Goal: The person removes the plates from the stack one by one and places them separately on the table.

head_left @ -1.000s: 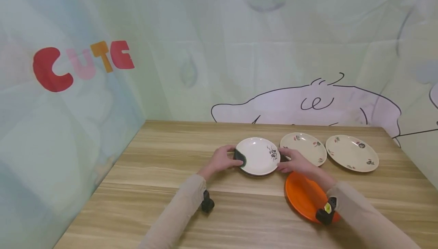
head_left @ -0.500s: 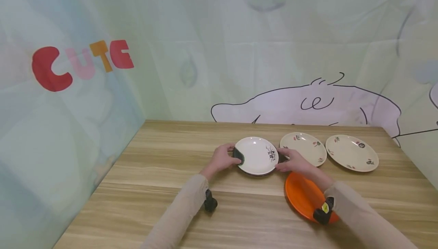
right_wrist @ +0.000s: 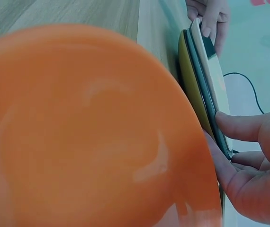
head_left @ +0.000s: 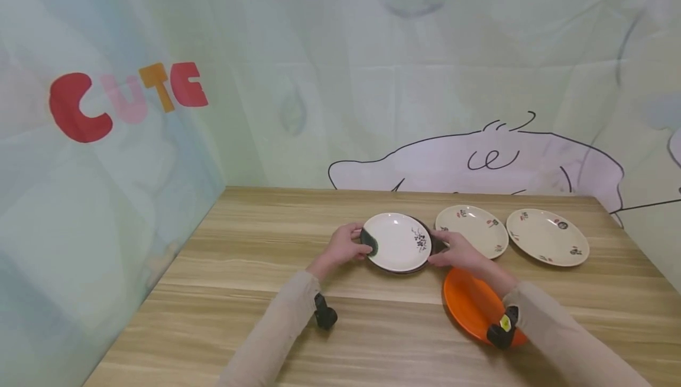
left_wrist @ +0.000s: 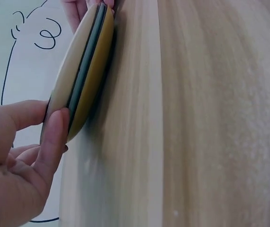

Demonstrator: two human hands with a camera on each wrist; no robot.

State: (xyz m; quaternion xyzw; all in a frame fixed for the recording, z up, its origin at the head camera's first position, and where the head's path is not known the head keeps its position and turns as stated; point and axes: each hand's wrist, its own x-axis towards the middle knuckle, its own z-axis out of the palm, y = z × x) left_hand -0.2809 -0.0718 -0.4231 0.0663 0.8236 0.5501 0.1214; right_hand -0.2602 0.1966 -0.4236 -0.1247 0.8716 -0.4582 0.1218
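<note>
White plate (head_left: 396,242) has slid a touch left since the earlier frame, so more dark rim now peeks out on its right, while the right hand (head_left: 457,252) has barely budged. Left hand (head_left: 343,245) pinches the plate's left edge; right hand has thumb and fingers around the right side of the stack (left_wrist: 78,75), though how many rims it's got is hard to tell. Progress-wise, looks like three pieces are together: white on top, a dark green plate (left_wrist: 85,61) under it, a yellowish dish (left_wrist: 97,66) at the bottom. Top one sits off-centre, so lining it up seems unfinished. It's all right down by the table (head_left: 266,245), maybe resting on it, can't say for sure. Orange plate (head_left: 470,304) is nearer, partly under the right forearm, and two cream plates (head_left: 548,238) lie to the right, none of them in the pile.
</note>
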